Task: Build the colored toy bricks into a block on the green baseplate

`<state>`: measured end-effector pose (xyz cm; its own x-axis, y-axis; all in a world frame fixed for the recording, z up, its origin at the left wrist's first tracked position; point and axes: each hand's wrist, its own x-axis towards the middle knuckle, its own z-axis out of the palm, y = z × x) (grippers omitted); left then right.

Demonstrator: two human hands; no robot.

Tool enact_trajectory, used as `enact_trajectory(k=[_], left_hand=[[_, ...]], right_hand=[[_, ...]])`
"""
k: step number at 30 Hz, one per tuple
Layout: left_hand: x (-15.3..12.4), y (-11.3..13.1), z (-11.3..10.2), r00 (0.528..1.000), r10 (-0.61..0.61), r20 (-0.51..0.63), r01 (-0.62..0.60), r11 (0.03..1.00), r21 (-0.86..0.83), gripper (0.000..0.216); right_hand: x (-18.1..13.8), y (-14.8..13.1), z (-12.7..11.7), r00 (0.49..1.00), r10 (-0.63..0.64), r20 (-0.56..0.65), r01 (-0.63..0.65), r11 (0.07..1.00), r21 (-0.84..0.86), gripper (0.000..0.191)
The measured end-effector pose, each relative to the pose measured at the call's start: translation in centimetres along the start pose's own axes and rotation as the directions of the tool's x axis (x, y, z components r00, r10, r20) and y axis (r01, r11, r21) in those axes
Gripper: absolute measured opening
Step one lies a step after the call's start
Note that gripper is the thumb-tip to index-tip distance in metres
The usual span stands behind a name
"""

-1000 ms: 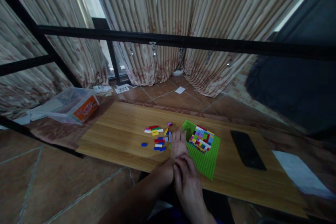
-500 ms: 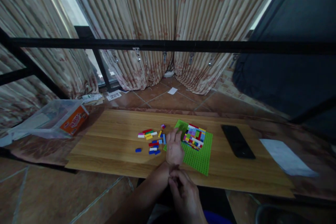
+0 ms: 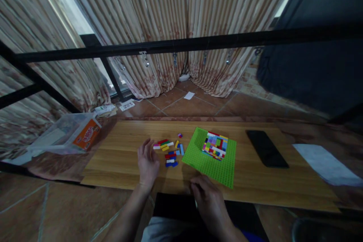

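My left hand [image 3: 148, 163] reaches over the table left of the loose bricks, its fingers slightly bent and apart, with nothing visible in them. Just right of it lie several toy building bricks, among them a yellow brick [image 3: 165, 149], a red brick [image 3: 170, 156] and a light blue brick [image 3: 182, 149]. My right hand [image 3: 208, 193] is closed at the table's front edge, below the green baseplate [image 3: 208, 168]; what its curled fingers hold, if anything, is hidden. On the baseplate stands a multicoloured brick structure [image 3: 215, 146] with stepped walls.
A black phone-like slab [image 3: 267, 149] lies on the wooden table [image 3: 113, 162] right of the baseplate, with a white paper sheet [image 3: 327, 163] beyond it. A clear plastic box [image 3: 64, 132] with an orange label stands at the left. A black rail [image 3: 176, 44] crosses behind.
My left hand has moved left, from the baseplate's edge to beyond the loose bricks, where it covers the spot of a lone blue brick. My right hand has come away from the left wrist.
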<state>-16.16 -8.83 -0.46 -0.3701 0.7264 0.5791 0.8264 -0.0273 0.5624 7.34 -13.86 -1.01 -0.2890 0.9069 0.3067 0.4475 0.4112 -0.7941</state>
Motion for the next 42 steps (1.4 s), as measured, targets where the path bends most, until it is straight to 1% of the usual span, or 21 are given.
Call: enact_trajectory(k=[2,5,8,12,17,20,23,26,29,33,35,37,39,42], left_hand=[[-0.3,-1.6,-0.5,0.999,-0.033,0.008,0.033,0.999,0.025,0.033],[-1.1,-2.6,-0.5,0.997,-0.064,0.038,0.063,0.998,0.027,0.032],[-1.5,-2.6,-0.2,0.992,-0.081,0.100,0.081,0.997,0.003,0.033],[-1.5,-2.7,-0.1,0.975,-0.108,0.193,0.109,0.994,0.006,0.034],[-1.4,-3.0,0.0,0.974,-0.115,0.196,0.114,0.993,0.019,0.034],[-1.4,-3.0,0.1,0.976,-0.104,0.192,0.104,0.994,0.012,0.032],[-1.4,-3.0,0.2,0.975,-0.106,0.194,0.106,0.994,0.008,0.031],[-1.4,-3.0,0.2,0.973,-0.107,0.204,0.108,0.994,0.007,0.030],[-1.4,-3.1,0.2,0.972,-0.109,0.209,0.110,0.994,0.008,0.030],[-1.3,-3.1,0.2,0.975,-0.101,0.199,0.101,0.995,0.011,0.030],[-1.3,-3.2,0.2,0.976,-0.097,0.197,0.097,0.995,0.010,0.030],[-1.3,-3.2,0.2,0.975,-0.099,0.197,0.099,0.995,0.009,0.028],[-1.2,-3.3,0.2,0.974,-0.106,0.198,0.108,0.994,0.004,0.027],[-1.1,-3.3,0.0,0.976,-0.110,0.190,0.114,0.993,-0.010,0.026]], right_hand=[[1.6,-0.3,0.3,1.000,-0.001,0.027,0.002,0.999,-0.036,0.018],[4.0,-0.3,1.0,0.998,-0.004,0.062,0.011,0.993,-0.119,0.022],[6.1,-0.1,1.6,0.997,0.003,0.080,0.015,0.973,-0.232,0.024],[8.3,0.0,2.2,0.995,0.054,0.089,-0.016,0.925,-0.380,0.027],[10.2,-0.3,3.0,0.987,0.106,0.118,-0.035,0.871,-0.490,0.027],[10.9,-0.3,3.6,0.982,0.130,0.139,-0.042,0.860,-0.509,0.026],[11.2,0.0,4.1,0.984,0.141,0.112,-0.065,0.858,-0.509,0.029],[11.0,0.3,4.1,0.990,0.131,0.059,-0.086,0.869,-0.487,0.034],[10.6,0.4,3.8,0.995,0.094,0.011,-0.080,0.896,-0.436,0.036],[9.6,0.2,3.2,0.997,0.072,-0.039,-0.081,0.955,-0.285,0.036],[8.8,0.2,2.9,0.994,0.092,-0.054,-0.099,0.982,-0.159,0.032],[8.0,0.2,2.5,0.990,0.130,-0.061,-0.132,0.991,-0.034,0.028],[7.2,0.3,1.8,0.982,0.179,-0.063,-0.174,0.983,0.065,0.023],[5.9,0.7,0.5,0.968,0.238,-0.078,-0.222,0.960,0.168,0.020]])
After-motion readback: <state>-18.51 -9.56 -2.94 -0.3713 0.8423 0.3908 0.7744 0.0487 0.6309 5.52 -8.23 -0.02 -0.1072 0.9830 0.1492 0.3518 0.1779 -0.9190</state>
